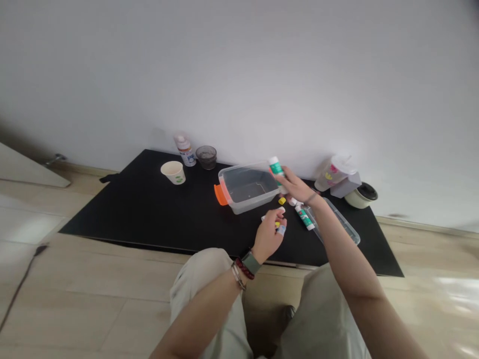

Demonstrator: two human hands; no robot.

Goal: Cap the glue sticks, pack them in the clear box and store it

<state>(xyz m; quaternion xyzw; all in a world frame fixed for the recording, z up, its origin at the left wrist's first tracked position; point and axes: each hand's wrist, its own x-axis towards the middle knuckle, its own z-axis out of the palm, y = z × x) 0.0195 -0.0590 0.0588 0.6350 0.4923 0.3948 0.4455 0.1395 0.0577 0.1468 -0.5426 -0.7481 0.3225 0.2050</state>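
Paper cup (173, 172) stands well left of the clear plastic tub (254, 200), whose orange latch (220, 194) faces left. Behind the tub, toward its left end, are a spray can (185, 151) and a dark glass tumbler (206, 157). Left hand (267, 235), in front of the tub, is curled closed around a small white stick (280, 229), partly hidden, with yellow showing between the fingers. Right hand (295, 184), at the tub's right end, grips an upright green-and-white glue stick (276, 169). Right of the tub lie a yellow cap (282, 200), a second glue stick (305, 217) and a flat clear lid (339, 219). Farther right are a lidded plastic cup (333, 174), a grey box (346, 184) and a round pot (361, 195). Black mat (112, 209) lies on a pale wood floor (56, 309) against a white wall (239, 75).
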